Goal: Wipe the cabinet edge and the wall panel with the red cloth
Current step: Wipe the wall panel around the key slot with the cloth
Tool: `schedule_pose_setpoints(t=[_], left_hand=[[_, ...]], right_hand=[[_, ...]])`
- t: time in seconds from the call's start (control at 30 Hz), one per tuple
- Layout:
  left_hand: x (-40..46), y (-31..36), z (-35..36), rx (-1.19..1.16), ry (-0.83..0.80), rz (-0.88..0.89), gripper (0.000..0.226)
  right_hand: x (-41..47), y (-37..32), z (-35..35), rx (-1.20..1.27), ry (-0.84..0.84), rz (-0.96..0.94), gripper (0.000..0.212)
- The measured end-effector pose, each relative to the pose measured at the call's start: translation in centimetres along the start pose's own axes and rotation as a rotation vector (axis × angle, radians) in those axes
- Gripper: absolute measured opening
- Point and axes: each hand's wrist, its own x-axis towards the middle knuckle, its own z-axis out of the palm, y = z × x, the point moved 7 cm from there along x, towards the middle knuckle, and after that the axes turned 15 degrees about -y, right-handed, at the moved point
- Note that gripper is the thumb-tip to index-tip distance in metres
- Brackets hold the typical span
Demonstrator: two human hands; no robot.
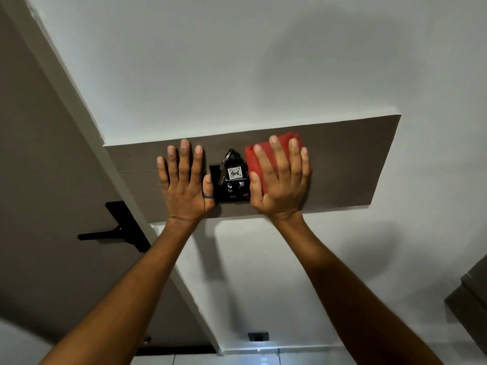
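A brown wood-grain wall panel (350,164) runs across the white wall. My right hand (280,180) lies flat on it, fingers spread, pressing a folded red cloth (254,160) against the panel just right of a black switch plate. My left hand (184,180) rests flat and empty on the panel left of that plate, a ring on its thumb. Most of the cloth is hidden under my right palm.
A black switch plate (232,191) with a key and a tag marked 406 sits between my hands. A brown door (39,206) with a black lever handle (113,233) stands at the left. A dark cabinet corner (471,293) shows at the right edge. A small wall socket (258,337) sits low.
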Motion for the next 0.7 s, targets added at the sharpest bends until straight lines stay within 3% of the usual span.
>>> schedule_pose_setpoints(t=[0.17,0.43,0.6,0.7], left_hand=[[0.2,0.3,-0.1,0.026,0.006,0.008,0.061],[0.0,-0.1,0.3,0.03,-0.005,-0.022,0.061],[0.1,0.4,-0.2,0.045,0.023,-0.011,0.061],[0.2,0.3,-0.4,0.031,0.029,-0.027,0.062]], right_hand=[[-5.9,1.5,-0.1,-0.014,-0.066,-0.07,0.038],[-0.5,-0.7,1.0,0.079,-0.004,0.095,0.044],[-6.1,0.0,0.5,-0.015,-0.042,-0.014,0.036],[-4.8,-0.4,0.6,0.019,-0.03,0.043,0.038]])
